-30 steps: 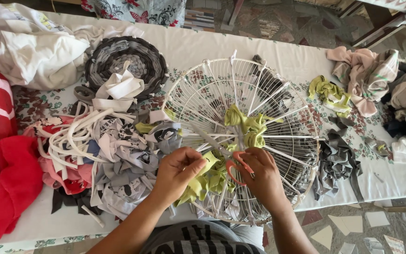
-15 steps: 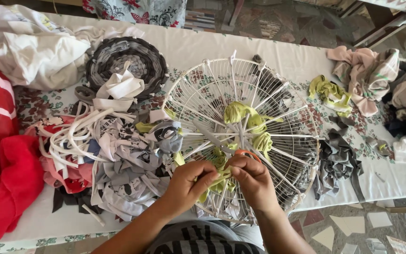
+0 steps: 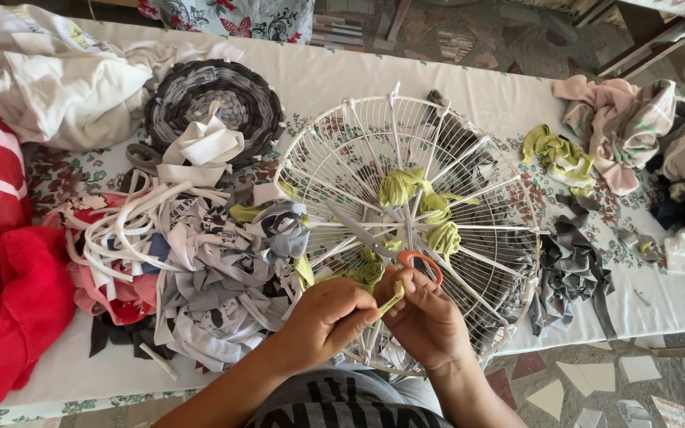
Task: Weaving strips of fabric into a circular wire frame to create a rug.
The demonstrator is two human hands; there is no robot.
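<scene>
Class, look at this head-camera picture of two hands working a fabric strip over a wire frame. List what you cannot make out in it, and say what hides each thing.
- Head view: the scissors show only an orange handle loop and blades; the right hand covers the other loop.
- The yellow-green strip vanishes inside the left hand, so its end is hidden.
- The wire frame has its near rim covered by both hands.
- The red cloth is cut off by the left edge.

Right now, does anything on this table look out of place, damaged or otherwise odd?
Nothing looks damaged. One oddity: scissors with orange handles lie on the white wire frame, beside both hands pinching a yellow-green fabric strip. Fabric scraps lie heaped loosely.
</scene>
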